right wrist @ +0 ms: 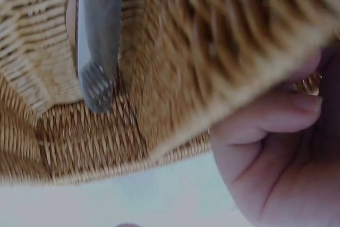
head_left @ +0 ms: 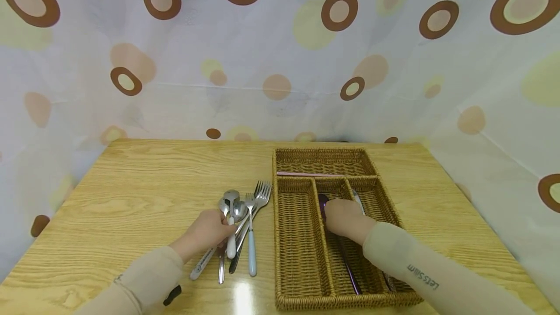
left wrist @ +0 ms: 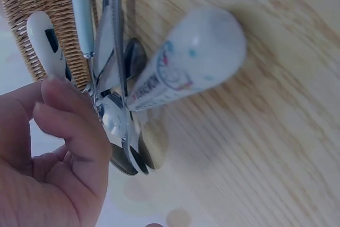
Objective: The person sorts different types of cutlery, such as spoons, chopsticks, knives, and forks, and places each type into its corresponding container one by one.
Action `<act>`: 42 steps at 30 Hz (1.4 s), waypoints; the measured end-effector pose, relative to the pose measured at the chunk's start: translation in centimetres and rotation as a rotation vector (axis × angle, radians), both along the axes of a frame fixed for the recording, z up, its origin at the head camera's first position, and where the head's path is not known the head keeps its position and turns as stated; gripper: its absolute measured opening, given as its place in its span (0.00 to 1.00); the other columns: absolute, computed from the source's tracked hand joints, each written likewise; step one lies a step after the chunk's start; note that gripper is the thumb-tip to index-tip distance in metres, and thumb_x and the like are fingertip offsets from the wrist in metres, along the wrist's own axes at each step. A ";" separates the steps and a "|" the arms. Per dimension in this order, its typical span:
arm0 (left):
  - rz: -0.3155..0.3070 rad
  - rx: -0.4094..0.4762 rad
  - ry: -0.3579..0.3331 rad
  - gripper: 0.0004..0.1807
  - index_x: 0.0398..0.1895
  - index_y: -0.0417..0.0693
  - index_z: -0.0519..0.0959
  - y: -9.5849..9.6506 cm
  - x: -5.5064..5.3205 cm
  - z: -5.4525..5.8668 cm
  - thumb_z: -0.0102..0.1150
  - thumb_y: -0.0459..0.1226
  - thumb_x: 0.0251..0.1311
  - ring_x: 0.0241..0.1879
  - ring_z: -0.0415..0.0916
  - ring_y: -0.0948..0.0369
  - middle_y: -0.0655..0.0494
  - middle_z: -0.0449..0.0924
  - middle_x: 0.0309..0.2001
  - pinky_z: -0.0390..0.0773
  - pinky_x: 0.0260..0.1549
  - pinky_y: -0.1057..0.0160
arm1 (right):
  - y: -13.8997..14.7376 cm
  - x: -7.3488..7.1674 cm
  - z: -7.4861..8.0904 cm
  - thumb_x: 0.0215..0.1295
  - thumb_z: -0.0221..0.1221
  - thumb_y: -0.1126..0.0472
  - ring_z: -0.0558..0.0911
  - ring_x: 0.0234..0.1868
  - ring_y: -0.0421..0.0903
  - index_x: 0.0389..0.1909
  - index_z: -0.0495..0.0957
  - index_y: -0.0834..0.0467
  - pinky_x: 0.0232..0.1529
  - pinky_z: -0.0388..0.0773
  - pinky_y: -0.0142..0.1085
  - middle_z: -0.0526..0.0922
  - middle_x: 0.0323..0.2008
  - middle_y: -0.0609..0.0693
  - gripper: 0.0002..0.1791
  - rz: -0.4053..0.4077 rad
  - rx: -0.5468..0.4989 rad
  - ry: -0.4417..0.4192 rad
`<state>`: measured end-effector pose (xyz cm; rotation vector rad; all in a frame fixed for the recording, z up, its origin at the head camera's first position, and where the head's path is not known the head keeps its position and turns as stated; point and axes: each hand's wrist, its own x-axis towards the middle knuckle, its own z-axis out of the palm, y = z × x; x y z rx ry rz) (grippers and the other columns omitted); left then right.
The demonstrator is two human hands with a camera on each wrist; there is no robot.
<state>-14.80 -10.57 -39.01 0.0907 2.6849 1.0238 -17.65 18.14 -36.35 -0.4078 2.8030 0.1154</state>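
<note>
My left hand [head_left: 207, 231] pinches a spoon with a white handle [head_left: 231, 244] over a loose pile of cutlery; its handle [left wrist: 43, 41] stands up past the fingertips in the left wrist view. Beside it lie a fork with a light blue handle [head_left: 252, 256], metal forks [head_left: 263, 193] and several spoons. A spoon with a printed white handle [left wrist: 194, 59] is large in the left wrist view. My right hand [head_left: 345, 217] reaches into the wicker tray's middle compartment, fingers curled around a dark purple spoon [head_left: 347, 266]. The hand covers part of that spoon.
The wicker cutlery tray [head_left: 276, 237] stands right of the pile, with raised dividers. A knife [right wrist: 99, 41] with a serrated edge lies in its right compartment. A thin pink utensil [head_left: 308, 174] lies in the back compartment. A patterned cloth [head_left: 245, 111] hangs behind the table.
</note>
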 end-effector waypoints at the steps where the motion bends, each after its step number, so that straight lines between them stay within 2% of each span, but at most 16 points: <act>1: 0.001 0.021 -0.004 0.17 0.11 0.45 0.71 0.0 0.0 0.1 0.57 0.36 0.57 0.12 0.63 0.66 0.57 0.70 0.09 0.60 0.14 0.72 | 0.1 -0.2 0.2 0.64 0.53 0.64 0.53 0.12 0.37 0.11 0.61 0.55 0.16 0.51 0.29 0.54 0.09 0.44 0.22 -0.012 -0.029 0.009; 4: 0.020 0.076 -0.022 0.17 0.12 0.45 0.69 0.1 0.1 0.3 0.56 0.36 0.58 0.11 0.66 0.66 0.56 0.71 0.09 0.64 0.13 0.71 | 0.2 -0.6 1.2 0.64 0.55 0.58 0.53 0.11 0.38 0.09 0.59 0.52 0.14 0.52 0.30 0.54 0.08 0.43 0.25 -0.056 -0.077 0.030; 8: 0.038 0.123 -0.034 0.16 0.13 0.46 0.66 0.1 0.1 0.5 0.53 0.34 0.58 0.10 0.67 0.65 0.56 0.70 0.09 0.70 0.13 0.70 | 0.3 -0.9 2.3 0.64 0.56 0.53 0.54 0.11 0.37 0.09 0.60 0.51 0.12 0.52 0.29 0.53 0.08 0.43 0.25 -0.103 -0.072 0.022; 12: 0.057 0.158 -0.054 0.13 0.16 0.44 0.68 0.1 0.2 0.8 0.50 0.33 0.57 0.12 0.69 0.64 0.54 0.72 0.11 0.74 0.15 0.68 | 0.5 -1.0 2.8 0.64 0.56 0.51 0.55 0.11 0.37 0.10 0.61 0.52 0.11 0.53 0.29 0.55 0.08 0.43 0.24 -0.123 -0.071 0.019; 14: 0.070 0.167 -0.067 0.12 0.17 0.43 0.68 0.1 0.2 1.0 0.50 0.33 0.58 0.13 0.69 0.64 0.53 0.72 0.12 0.74 0.16 0.68 | 0.6 -1.0 2.9 0.64 0.56 0.51 0.55 0.11 0.37 0.11 0.61 0.52 0.12 0.53 0.29 0.55 0.08 0.43 0.24 -0.124 -0.078 0.023; 18: 0.074 0.190 -0.094 0.13 0.19 0.42 0.70 0.1 0.2 1.3 0.47 0.35 0.61 0.13 0.65 0.64 0.54 0.70 0.13 0.67 0.15 0.71 | 0.6 -1.1 3.1 0.64 0.56 0.51 0.55 0.11 0.37 0.10 0.61 0.51 0.12 0.52 0.29 0.55 0.08 0.42 0.24 -0.128 -0.087 0.020; 23: 0.020 0.365 -0.170 0.15 0.35 0.33 0.76 0.2 0.2 1.5 0.38 0.34 0.64 0.16 0.62 0.67 0.56 0.75 0.20 0.63 0.16 0.73 | 0.4 -1.1 3.6 0.64 0.56 0.50 0.55 0.10 0.37 0.09 0.61 0.51 0.12 0.51 0.29 0.55 0.08 0.42 0.26 -0.134 -0.086 0.018; 25: -0.014 0.447 -0.218 0.17 0.42 0.31 0.74 0.3 0.3 1.7 0.35 0.34 0.67 0.18 0.62 0.69 0.57 0.77 0.25 0.62 0.17 0.74 | 0.3 -1.1 3.7 0.64 0.56 0.50 0.55 0.10 0.37 0.08 0.60 0.51 0.12 0.51 0.29 0.55 0.07 0.42 0.26 -0.136 -0.082 0.021; 29: -0.065 0.562 -0.306 0.18 0.50 0.31 0.70 0.6 0.6 2.2 0.32 0.35 0.71 0.20 0.61 0.70 0.59 0.77 0.31 0.61 0.18 0.75 | 0.2 -1.1 3.9 0.64 0.55 0.50 0.55 0.10 0.37 0.08 0.60 0.51 0.12 0.51 0.29 0.54 0.07 0.42 0.27 -0.142 -0.073 0.023; 34: -0.101 0.640 -0.355 0.19 0.52 0.32 0.68 1.0 0.8 2.5 0.31 0.37 0.72 0.23 0.61 0.70 0.59 0.77 0.34 0.61 0.20 0.75 | 0.2 -1.1 4.2 0.67 0.53 0.52 0.55 0.11 0.37 0.10 0.60 0.52 0.12 0.54 0.30 0.55 0.08 0.43 0.25 -0.126 -0.063 0.029; 39: -0.129 0.670 -0.381 0.18 0.52 0.32 0.66 1.7 1.1 2.8 0.31 0.37 0.72 0.22 0.61 0.71 0.59 0.76 0.34 0.59 0.19 0.76 | 0.3 -1.2 4.3 0.69 0.49 0.56 0.57 0.12 0.39 0.11 0.62 0.53 0.17 0.62 0.32 0.56 0.09 0.44 0.24 -0.111 -0.088 0.032; 42: -0.147 0.676 -0.383 0.18 0.51 0.32 0.66 2.2 1.3 2.9 0.31 0.37 0.72 0.23 0.61 0.71 0.59 0.76 0.34 0.59 0.20 0.76 | 0.3 -1.2 4.3 0.70 0.48 0.56 0.58 0.13 0.39 0.11 0.62 0.53 0.18 0.63 0.32 0.56 0.09 0.44 0.24 -0.104 -0.088 0.042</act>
